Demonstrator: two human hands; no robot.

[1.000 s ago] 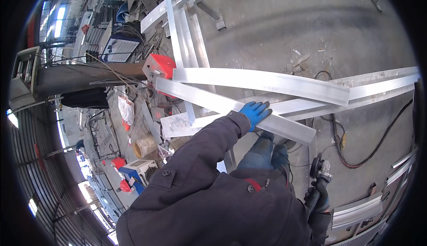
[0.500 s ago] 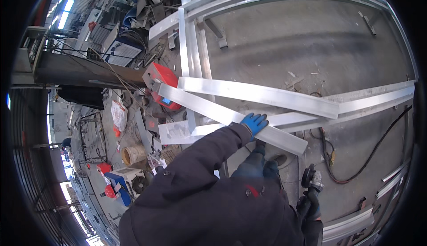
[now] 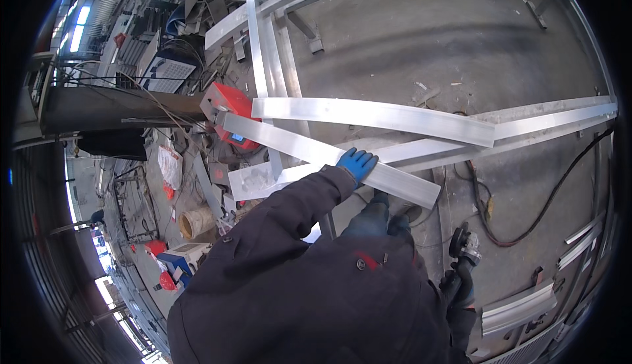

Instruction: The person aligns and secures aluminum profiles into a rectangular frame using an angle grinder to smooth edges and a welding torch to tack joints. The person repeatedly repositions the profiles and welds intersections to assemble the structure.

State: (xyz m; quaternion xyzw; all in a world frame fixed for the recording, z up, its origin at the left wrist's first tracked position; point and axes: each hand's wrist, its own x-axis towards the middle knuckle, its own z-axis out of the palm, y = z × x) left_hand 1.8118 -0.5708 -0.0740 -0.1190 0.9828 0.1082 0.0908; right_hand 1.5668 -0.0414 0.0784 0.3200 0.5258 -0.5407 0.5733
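My left hand (image 3: 357,164), in a blue glove, grips a flat silver metal bar (image 3: 401,185) from above, its fingers curled over the far edge. This bar slants from upper left to lower right across a metal frame (image 3: 421,148). A second silver bar (image 3: 375,117) lies just beyond it, also resting on the frame. Low on the right, beside my body, my right hand (image 3: 461,283) is closed round the body of an angle grinder (image 3: 469,251). The grinder's disc end points away from me and is apart from the bars. Part of the right hand is dark and hard to make out.
A red machine (image 3: 230,110) stands at the bar's left end, near a thick brown beam (image 3: 125,108). Left lie a cardboard-coloured roll (image 3: 196,223) and a blue-white machine (image 3: 184,258). A dark hose (image 3: 550,212) curves over the floor at right, near stacked metal profiles (image 3: 520,308).
The whole view has shifted, so the bars and frame sit slightly higher and further left. My left hand stays on the same bar, and the grinder stays in my right.
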